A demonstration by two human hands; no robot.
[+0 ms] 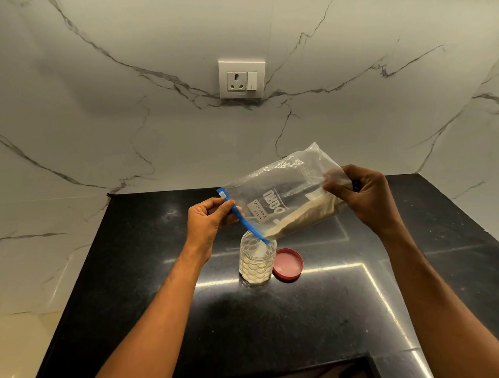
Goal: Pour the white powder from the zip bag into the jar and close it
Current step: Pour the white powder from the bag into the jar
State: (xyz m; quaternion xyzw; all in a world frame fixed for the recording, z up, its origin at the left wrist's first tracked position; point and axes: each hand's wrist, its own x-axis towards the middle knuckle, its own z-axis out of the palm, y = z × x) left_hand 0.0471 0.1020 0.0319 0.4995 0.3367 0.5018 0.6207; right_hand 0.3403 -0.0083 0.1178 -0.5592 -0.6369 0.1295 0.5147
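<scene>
My right hand (362,195) blurred through bag (284,198), both hands gripping it, left hand (208,220) at blue zip, powder (299,218) tipping over open jar (258,260).

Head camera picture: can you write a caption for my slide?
Two hands tip a zip bag of white powder into an open jar; its red lid waits alongside.

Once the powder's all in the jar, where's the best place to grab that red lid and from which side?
Probably by its rim, coming from above or from its right. The red lid lies flat on the black counter with its pale inside up, just right of the jar, so the jar crowds its left edge. The right hand is on that side, though it holds the zip bag now.
</scene>
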